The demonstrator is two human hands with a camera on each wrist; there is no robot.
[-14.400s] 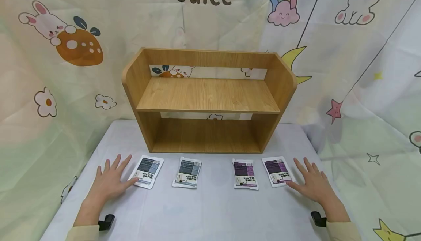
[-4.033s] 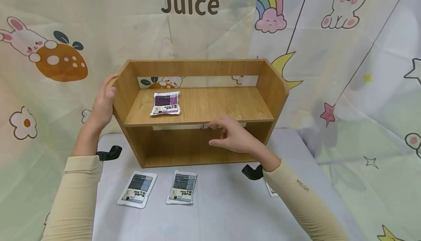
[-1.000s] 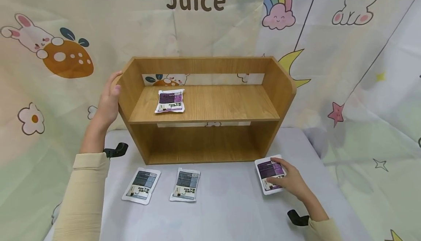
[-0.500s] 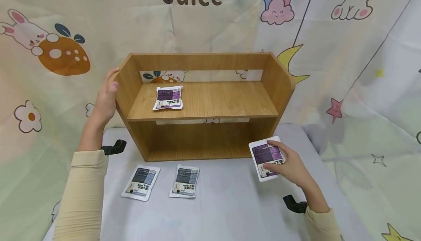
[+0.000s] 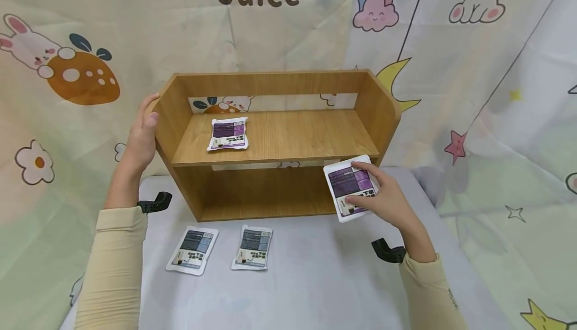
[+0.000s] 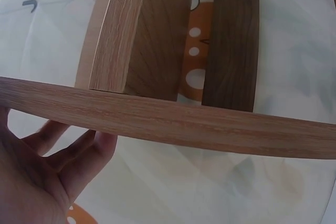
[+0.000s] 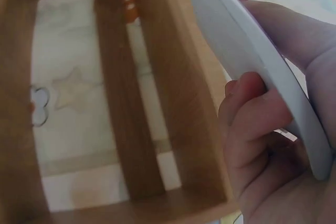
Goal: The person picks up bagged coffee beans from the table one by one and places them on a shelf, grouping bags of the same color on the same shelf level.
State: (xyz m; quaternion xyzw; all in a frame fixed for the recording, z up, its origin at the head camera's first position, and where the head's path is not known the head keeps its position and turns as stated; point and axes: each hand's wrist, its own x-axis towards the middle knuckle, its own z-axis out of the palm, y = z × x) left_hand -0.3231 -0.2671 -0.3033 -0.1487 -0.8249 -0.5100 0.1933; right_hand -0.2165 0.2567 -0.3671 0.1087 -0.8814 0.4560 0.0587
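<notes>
My right hand grips a flat white pouch with a purple label, raised in front of the shelf's right side. In the right wrist view the pouch is edge-on, with bent fingers against its plain side. My left hand rests against the outside of the wooden shelf's left panel; in the left wrist view its fingertips meet that panel. Another purple-labelled pouch lies at the left of the upper shelf board.
Two pouches with blue-grey labels, the left pouch and the right pouch, lie on the white tabletop before the shelf. The lower compartment is open to the front. A printed cloth hangs behind.
Since a second ago, my right hand has lifted the purple-labelled pouch off the table, up and left toward the shelf. Earlier, the other purple-labelled pouch moved from table to upper board. Left hand stays put.
</notes>
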